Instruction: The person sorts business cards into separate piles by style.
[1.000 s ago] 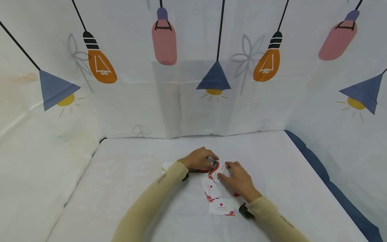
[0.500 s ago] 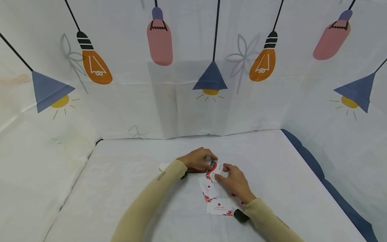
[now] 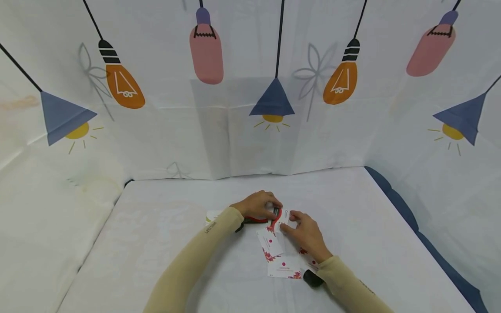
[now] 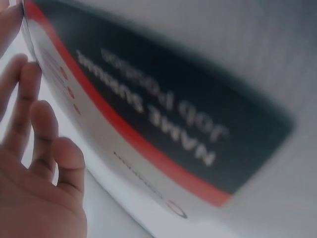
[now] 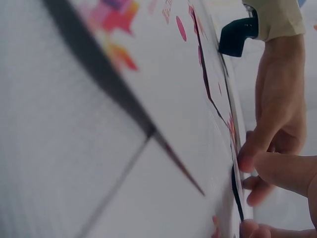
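My left hand [image 3: 259, 204] curls its fingers over a black-and-red business card [image 3: 276, 214] lying at mid-table. In the left wrist view that card [image 4: 163, 114] fills the frame, blurred, with white lettering, and my fingers [image 4: 39, 134] are at its left edge. My right hand [image 3: 303, 231] pinches a white card [image 3: 287, 216] that meets the black-and-red one. Two more white cards with pink-red flower corners [image 3: 270, 243] [image 3: 285, 267] lie just in front of my hands. In the right wrist view the cards [image 5: 163, 99] are close and blurred, with the other hand [image 5: 277, 109] beyond them.
A white card with a green mark [image 3: 213, 215] lies left of my left forearm. The white cloth-covered table [image 3: 156, 226] is walled by a lamp-print backdrop [image 3: 250, 108] at the back and both sides. A dark blue edge [image 3: 411, 217] runs along the right.
My right hand has slid a little left, bringing the white card closer against the black-and-red card. My left hand has stayed in place.
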The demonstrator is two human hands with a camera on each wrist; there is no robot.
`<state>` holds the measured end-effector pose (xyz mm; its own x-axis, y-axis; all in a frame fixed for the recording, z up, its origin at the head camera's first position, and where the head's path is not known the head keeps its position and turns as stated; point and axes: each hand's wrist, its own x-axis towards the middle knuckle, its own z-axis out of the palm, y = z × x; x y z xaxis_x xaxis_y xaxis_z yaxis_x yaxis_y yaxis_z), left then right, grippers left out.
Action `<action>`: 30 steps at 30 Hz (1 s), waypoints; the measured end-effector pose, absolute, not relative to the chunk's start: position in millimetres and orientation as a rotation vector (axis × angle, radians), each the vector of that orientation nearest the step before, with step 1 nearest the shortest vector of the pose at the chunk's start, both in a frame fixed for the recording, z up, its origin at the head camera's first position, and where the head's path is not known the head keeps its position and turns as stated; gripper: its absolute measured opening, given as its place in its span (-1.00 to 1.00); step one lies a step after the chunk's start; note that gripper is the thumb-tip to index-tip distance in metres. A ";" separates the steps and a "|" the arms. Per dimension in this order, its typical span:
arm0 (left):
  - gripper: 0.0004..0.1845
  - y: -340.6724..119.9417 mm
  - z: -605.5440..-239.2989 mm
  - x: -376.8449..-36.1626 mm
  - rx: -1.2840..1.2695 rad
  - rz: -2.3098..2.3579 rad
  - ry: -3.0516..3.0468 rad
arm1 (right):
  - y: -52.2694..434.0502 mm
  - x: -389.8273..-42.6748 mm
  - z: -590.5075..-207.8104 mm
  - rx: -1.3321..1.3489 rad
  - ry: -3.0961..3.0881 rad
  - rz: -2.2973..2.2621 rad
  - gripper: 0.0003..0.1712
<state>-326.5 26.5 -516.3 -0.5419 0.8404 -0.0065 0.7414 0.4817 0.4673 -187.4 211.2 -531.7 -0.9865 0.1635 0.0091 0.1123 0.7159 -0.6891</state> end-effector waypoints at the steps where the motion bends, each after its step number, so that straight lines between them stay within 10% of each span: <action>1: -0.58 27.4 -517.4 -325.9 1.342 0.593 2.519 | 211.7 -187.6 -531.3 -0.223 -2.846 1.131 -0.21; 30: -0.57 34.9 -509.8 -304.8 1.178 0.513 2.749 | 204.3 -192.8 -525.0 -0.208 -2.975 0.906 -0.02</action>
<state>-304.8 34.9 -509.8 -0.6938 0.7193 0.0338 0.6831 0.6426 0.3472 -192.8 204.3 -525.0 -0.9908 0.1344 -0.0153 0.1201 0.8221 -0.5566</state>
